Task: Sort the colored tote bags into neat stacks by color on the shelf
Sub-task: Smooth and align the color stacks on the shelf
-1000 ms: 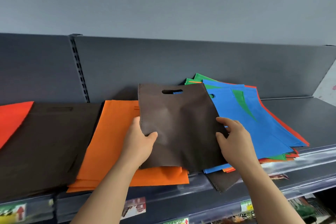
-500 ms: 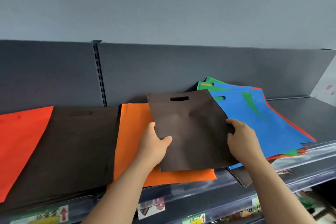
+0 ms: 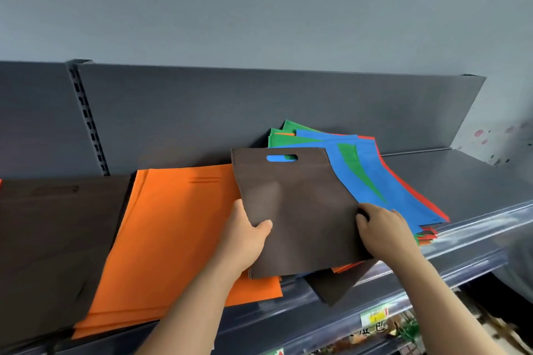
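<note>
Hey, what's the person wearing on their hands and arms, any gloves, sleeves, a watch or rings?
Nothing shows. The left hand and right hand are bare: no gloves, no rings visible. The left forearm and right forearm are uncovered down to the frame's edge, with no sleeve, watch or bracelet in view.

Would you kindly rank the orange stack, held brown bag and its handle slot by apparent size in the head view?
1. orange stack.
2. held brown bag, nearer the camera, so margin unsure.
3. handle slot, clearly smallest.
</note>
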A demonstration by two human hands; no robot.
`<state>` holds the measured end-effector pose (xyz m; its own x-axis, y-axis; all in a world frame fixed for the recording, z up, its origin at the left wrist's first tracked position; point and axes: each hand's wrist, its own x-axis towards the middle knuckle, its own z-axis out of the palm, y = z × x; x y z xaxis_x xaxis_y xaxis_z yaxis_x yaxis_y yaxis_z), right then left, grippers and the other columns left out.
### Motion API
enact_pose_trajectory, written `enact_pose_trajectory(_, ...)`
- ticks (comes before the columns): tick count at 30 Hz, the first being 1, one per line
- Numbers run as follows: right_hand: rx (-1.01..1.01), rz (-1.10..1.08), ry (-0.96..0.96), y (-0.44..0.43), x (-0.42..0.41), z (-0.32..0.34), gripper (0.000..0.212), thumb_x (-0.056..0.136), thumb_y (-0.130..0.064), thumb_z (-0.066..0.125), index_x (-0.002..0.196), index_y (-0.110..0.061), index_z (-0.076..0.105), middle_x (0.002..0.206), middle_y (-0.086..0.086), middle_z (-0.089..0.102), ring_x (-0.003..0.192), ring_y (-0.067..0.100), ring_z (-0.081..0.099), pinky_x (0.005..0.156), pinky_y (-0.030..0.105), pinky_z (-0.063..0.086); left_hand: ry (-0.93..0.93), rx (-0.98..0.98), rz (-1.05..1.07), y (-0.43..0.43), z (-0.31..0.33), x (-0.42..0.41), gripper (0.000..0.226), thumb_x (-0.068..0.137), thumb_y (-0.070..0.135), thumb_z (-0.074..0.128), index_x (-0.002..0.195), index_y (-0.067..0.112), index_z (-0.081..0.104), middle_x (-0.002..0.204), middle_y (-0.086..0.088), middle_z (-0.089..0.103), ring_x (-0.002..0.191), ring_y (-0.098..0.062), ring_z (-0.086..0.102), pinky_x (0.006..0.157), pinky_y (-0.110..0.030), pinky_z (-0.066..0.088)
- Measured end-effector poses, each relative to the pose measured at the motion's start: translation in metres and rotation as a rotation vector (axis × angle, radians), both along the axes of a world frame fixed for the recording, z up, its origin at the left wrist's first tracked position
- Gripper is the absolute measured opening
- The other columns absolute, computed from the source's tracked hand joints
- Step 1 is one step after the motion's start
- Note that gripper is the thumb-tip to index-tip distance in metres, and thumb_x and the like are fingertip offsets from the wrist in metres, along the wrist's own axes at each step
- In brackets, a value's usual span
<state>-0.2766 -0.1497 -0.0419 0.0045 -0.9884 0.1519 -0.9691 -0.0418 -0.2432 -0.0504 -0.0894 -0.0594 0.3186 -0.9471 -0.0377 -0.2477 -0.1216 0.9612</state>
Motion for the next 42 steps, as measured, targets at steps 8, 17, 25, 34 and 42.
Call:
enact_pose_trajectory(8, -0.077, 0.077, -0.151, 0.002, -0.002, 0.004, 0.040, 0.090, -0.033, 0.055, 0.126, -0.015, 0.056, 0.122, 0.007, 0.063, 0.114, 0.029, 0.055, 0.093, 0.035, 0.040, -0.113, -0.082, 0.230, 0.004, 0.012, 0.008, 0.036, 0.082, 0.009, 0.066, 0.114, 0.019, 0.052, 0.108, 0.002, 0.062, 0.095, -0.018, 0.059, 0.077, -0.027, 0.043)
enact_pose_trajectory(17, 0.032, 0.075, -0.159, -0.006, -0.005, 0.005, 0.056, 0.084, -0.053, 0.055, 0.124, -0.014, 0.051, 0.115, 0.009, 0.061, 0.106, 0.031, 0.055, 0.094, 0.043, 0.044, 0.022, 0.055, 0.123, 0.008, 0.012, -0.004, 0.018, 0.089, 0.018, 0.059, 0.107, 0.016, 0.054, 0.099, 0.000, 0.063, 0.087, -0.016, 0.060, 0.072, -0.030, 0.049)
enact_pose_trajectory(25, 0.102, -0.019, -0.152, -0.002, -0.006, 0.010, 0.067, 0.085, -0.054, 0.055, 0.135, -0.013, 0.040, 0.129, 0.015, 0.050, 0.122, 0.036, 0.043, 0.104, 0.045, 0.034, 0.055, -0.142, 0.059, 0.015, 0.029, -0.011, 0.029, 0.088, 0.002, 0.055, 0.105, 0.025, 0.056, 0.095, 0.008, 0.067, 0.082, -0.004, 0.062, 0.061, -0.013, 0.046)
enact_pose_trajectory(34, 0.019, 0.034, -0.495, 0.014, 0.024, 0.021, 0.062, 0.091, -0.041, 0.054, 0.140, -0.007, 0.036, 0.136, 0.018, 0.047, 0.125, 0.032, 0.044, 0.102, 0.040, 0.034, 0.104, -0.385, 0.061, 0.048, 0.059, 0.030, 0.041, 0.090, -0.003, 0.052, 0.110, 0.032, 0.057, 0.103, 0.016, 0.069, 0.098, 0.002, 0.063, 0.088, -0.021, 0.047)
enact_pose_trajectory(42, -0.077, 0.200, -0.607, 0.042, 0.115, 0.028, 0.017, 0.083, -0.016, 0.066, 0.094, -0.004, 0.067, 0.086, 0.009, 0.068, 0.084, 0.027, 0.062, 0.071, 0.031, 0.043, -0.086, -0.275, 0.247, 0.102, 0.055, 0.130, 0.039, 0.090, 0.003, 0.053, 0.120, 0.029, 0.054, 0.107, 0.016, 0.063, 0.099, 0.001, 0.057, 0.088, -0.024, 0.045)
